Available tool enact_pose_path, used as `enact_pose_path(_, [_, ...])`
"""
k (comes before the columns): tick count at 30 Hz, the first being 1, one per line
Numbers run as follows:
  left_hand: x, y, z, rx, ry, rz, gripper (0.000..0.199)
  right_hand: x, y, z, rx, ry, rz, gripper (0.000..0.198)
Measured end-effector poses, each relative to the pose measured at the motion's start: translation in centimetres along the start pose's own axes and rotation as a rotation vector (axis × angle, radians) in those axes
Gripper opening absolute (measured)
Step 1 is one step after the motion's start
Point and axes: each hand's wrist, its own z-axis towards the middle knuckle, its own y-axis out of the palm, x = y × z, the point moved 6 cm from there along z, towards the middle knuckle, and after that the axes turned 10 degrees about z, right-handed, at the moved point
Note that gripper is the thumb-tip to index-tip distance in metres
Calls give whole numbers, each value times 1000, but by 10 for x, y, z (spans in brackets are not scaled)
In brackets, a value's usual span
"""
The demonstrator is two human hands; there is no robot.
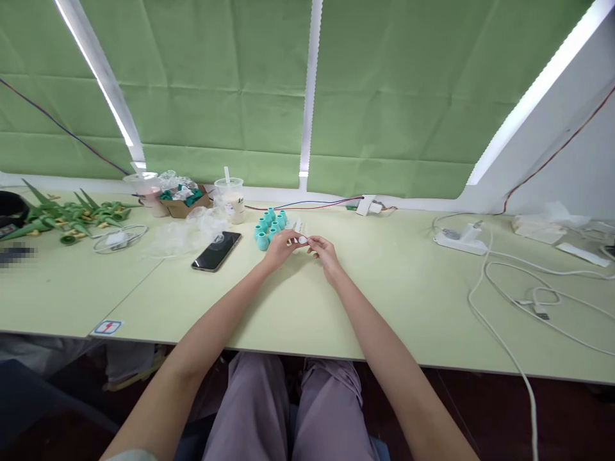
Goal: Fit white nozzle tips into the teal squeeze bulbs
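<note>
While the left hand [280, 248] and right hand [327, 253] are pinching a white piece [302, 240] between nearly closed fingertips above the worktop [398, 282], teal pots [262, 241] are standing clustered beside the left. This piece is seemingly awaiting completion; whether any pots are finished, I cannot tell.

Your one camera sits on your head, looking forward and steeply down over your lap. Your mauve trousers [254, 410] fill the bottom centre, closest below it, and your bare forearms [223, 323] run up from the lower edge. Your left hand [280, 248] and right hand [327, 253] come near mid-view, small and farther off. The wide view spans the pale tabletop [408, 301] and faces the green fabric blinds [384, 96] beyond.
</note>
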Motion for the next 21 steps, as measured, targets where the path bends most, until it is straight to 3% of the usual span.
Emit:
enact_pose_path(9, [4,-7,1,103,-96,-214,24,1,-5,3,-24,11,-22,37])
enact_pose_path(17, [0,-6,-3,205,-211,-284,26,2,14,-2,-76,4,106,35])
enact_pose_path(21, [-8,-14,-1,265,-278,-301,27,-5,11,11,-24,-41,-77,34])
